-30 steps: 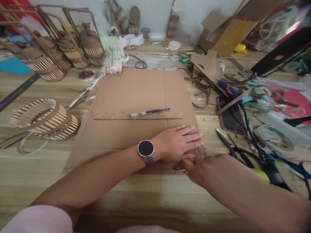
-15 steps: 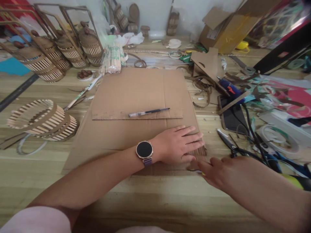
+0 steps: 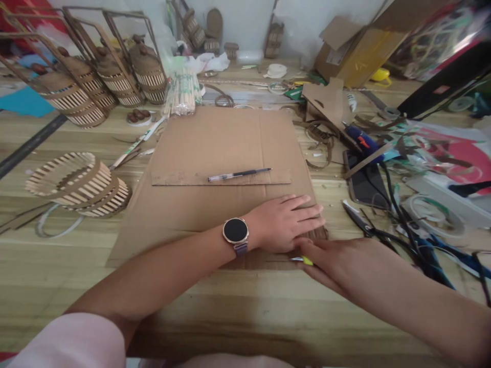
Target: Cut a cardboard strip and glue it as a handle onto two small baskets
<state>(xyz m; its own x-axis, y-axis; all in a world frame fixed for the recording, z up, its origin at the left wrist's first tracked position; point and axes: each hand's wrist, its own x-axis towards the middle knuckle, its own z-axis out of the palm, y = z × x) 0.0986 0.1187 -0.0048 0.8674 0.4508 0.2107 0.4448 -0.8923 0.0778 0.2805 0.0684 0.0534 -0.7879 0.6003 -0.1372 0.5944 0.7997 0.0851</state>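
My left hand (image 3: 286, 223) lies flat with spread fingers on a large cardboard sheet (image 3: 184, 214), near its right edge. My right hand (image 3: 337, 263) is closed around a yellow utility knife (image 3: 307, 260), just below the left fingertips. The knife's blade points left and meets the cardboard close to the sheet's near edge, beside a thin dark line; most of the handle is hidden in my fingers. Above my hands a smaller cardboard piece (image 3: 222, 138) rests on the sheet, with a pen (image 3: 240, 175) lying across its near edge.
A slatted wooden basket (image 3: 82, 184) lies tilted at left, with several lidded baskets (image 3: 148, 76) behind it. To the right are scissors (image 3: 368, 225), a phone (image 3: 366, 179), a blue glue gun (image 3: 362, 140) and a tape roll (image 3: 433, 214). A cardboard box (image 3: 349, 51) stands at the back.
My right hand has moved slightly left and up with the knife, so its blade and yellow part show more plainly. My left hand stays flat on the cardboard. The view has shifted a little.
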